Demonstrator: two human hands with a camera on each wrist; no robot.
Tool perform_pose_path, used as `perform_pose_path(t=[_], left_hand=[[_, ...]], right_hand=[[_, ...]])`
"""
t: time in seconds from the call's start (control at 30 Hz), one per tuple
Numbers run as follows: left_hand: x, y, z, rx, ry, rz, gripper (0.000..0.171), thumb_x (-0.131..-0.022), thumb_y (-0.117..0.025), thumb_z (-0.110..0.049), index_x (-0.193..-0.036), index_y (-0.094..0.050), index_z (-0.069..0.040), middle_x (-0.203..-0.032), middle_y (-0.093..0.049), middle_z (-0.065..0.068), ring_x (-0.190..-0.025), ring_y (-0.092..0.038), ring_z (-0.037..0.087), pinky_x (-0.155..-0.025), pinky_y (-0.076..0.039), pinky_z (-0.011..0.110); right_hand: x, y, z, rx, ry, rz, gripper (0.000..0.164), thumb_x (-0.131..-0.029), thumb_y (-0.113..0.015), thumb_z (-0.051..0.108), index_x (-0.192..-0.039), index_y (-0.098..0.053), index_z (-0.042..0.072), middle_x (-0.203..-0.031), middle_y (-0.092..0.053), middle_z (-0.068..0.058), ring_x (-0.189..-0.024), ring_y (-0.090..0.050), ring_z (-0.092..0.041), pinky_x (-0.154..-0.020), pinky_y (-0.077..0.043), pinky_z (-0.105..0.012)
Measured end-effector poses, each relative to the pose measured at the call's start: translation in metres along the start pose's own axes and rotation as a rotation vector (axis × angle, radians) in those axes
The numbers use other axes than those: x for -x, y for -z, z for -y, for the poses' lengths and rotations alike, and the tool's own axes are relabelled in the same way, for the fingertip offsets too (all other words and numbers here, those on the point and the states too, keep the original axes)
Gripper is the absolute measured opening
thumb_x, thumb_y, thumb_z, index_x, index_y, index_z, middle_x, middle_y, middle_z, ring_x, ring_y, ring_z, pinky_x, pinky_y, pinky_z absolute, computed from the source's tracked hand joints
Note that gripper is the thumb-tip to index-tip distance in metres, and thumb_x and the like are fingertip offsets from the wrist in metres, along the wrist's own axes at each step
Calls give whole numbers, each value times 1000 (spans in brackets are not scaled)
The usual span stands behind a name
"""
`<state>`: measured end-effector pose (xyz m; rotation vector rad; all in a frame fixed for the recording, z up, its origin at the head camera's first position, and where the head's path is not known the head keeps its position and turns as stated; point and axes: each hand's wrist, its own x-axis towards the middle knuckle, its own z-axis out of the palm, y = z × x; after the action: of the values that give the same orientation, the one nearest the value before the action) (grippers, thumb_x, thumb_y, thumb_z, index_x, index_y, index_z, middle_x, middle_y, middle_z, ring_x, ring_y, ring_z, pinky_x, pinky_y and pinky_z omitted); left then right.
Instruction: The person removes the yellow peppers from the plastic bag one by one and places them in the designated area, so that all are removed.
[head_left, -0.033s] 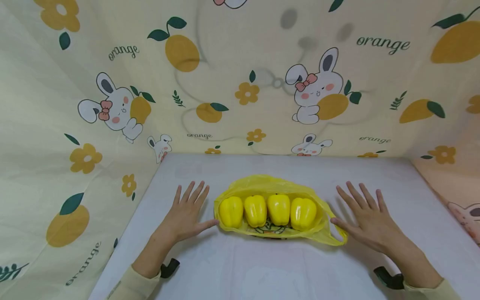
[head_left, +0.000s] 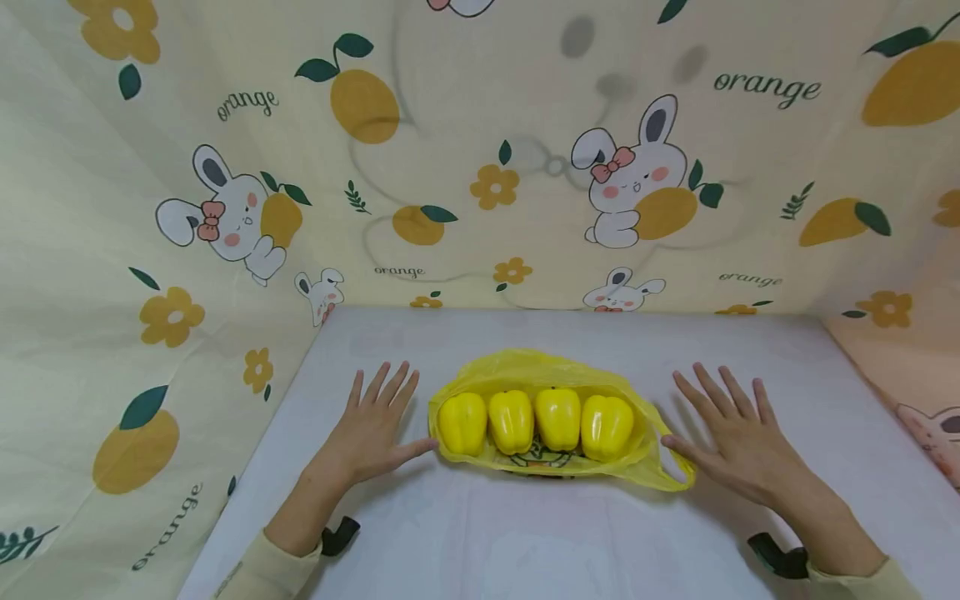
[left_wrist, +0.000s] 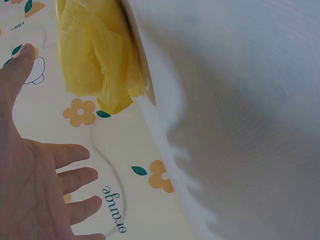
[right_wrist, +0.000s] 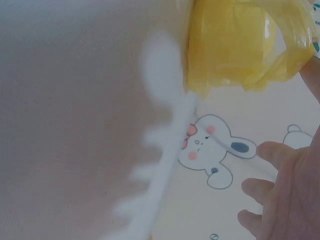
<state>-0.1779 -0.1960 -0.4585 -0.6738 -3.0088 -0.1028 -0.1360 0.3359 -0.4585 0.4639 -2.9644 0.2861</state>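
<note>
Several glossy yellow bell peppers [head_left: 558, 419] lie side by side in a row in the mouth of a yellow plastic bag [head_left: 525, 364]. The bag rests on the table, its mouth facing up and toward me, with a loop handle at its right end. To its left hovers my left hand [head_left: 372, 437], fingers spread and straight; the left wrist view shows a gap between its thumb and the bag [left_wrist: 100, 50]. My right hand [head_left: 750, 454] is spread on the other side, thumb by the loop handle; whether they touch I cannot tell. Neither hand holds anything.
A white-covered table [head_left: 540, 542] lies under the bag and hands. Cream cloth [head_left: 465, 100] printed with rabbits, oranges and flowers hangs behind and at both sides. Dark straps [head_left: 777, 557] show near both wrists.
</note>
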Motion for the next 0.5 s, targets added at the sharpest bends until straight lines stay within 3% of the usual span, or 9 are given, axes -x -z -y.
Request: perform_pose_path(t=[0.3, 0.5], left_hand=[[-3, -2, -3, 15, -26, -1, 111, -93, -57, -81, -170, -28, -8, -178, -20, 16, -164, -14, 43, -130, -5, 72], [-7, -4, -7, 10, -36, 6, 113, -92, -56, -83, -171, -25, -9, -179, -17, 14, -165, -12, 41, -131, -2, 70]], right_hand=[[-1, 1, 3, -21, 9, -6, 95, -103, -62, 60, -175, -15, 20, -181, 0, -13, -165, 11, -40, -126, 23, -64], [-5, 4, 11, -24, 50, -39, 95, -102, -65, 59, -174, -17, 21, -181, -2, -10, -166, 8, -36, -128, 23, -56]])
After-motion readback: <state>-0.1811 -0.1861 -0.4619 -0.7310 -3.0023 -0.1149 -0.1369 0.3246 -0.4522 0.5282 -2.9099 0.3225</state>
